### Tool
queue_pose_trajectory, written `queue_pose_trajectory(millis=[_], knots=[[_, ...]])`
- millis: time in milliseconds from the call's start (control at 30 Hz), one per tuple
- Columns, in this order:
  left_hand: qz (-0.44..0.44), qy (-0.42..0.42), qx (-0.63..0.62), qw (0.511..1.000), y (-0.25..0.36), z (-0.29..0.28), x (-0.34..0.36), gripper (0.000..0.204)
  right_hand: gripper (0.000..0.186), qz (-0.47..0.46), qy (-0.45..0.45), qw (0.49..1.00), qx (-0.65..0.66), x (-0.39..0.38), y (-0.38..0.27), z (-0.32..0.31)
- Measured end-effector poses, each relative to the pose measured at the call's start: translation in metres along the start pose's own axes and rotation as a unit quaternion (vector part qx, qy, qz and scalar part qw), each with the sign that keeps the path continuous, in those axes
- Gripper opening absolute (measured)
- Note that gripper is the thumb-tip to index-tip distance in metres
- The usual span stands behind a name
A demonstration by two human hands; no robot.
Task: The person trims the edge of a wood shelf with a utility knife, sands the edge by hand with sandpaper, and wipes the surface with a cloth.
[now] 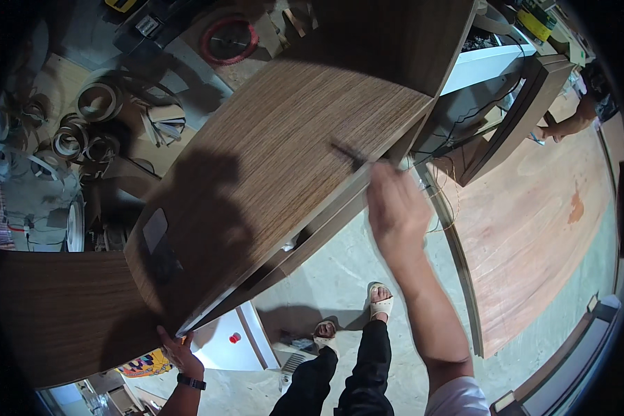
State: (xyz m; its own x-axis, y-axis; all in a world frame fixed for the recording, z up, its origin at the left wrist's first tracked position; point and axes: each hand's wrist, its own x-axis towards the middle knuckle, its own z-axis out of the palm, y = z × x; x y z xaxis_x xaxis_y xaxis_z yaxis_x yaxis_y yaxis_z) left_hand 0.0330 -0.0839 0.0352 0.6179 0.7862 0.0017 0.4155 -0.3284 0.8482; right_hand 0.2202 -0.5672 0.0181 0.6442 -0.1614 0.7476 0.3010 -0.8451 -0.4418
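Note:
A large brown wood-grain cabinet lies across the middle, with an open gap along its near edge. My right hand, smeared by motion, is closed at that edge. From it a slim dark tool sticks out over the panel; blur hides its exact kind. Down at the left, my left hand, with a dark band on the wrist, grips the cabinet's near corner where a side panel meets it. A pale rectangular piece lies on the panel near its left end, in shadow.
Rolls of edge banding and a red-rimmed saw blade lie beyond the cabinet. To the right stands a broad plywood sheet with loose wires beside it. Another person's arm reaches in at the far right. A white board lies below.

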Motion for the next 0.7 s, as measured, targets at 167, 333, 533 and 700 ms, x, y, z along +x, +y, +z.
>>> queue_pose_trajectory(millis=[167,333,533,700], knots=[[-0.041,-0.019,-0.055,0.997,-0.007,-0.005,0.008,0.084,0.033,-0.030,-0.141,0.970,0.197,-0.034,-0.097,-0.007],[-0.009,-0.001,-0.012,1.000,-0.018,-0.010,0.012,0.072,0.038,0.063,0.016,0.990,0.127,-0.021,-0.028,0.003],[-0.050,0.029,0.062,0.996,-0.025,-0.013,0.023,0.063,0.032,0.057,0.114,0.990,0.053,0.036,0.080,-0.010],[0.140,0.016,0.386,0.912,-0.045,-0.022,0.024,0.071,0.032,0.060,0.085,0.992,0.065,0.048,0.112,-0.011]])
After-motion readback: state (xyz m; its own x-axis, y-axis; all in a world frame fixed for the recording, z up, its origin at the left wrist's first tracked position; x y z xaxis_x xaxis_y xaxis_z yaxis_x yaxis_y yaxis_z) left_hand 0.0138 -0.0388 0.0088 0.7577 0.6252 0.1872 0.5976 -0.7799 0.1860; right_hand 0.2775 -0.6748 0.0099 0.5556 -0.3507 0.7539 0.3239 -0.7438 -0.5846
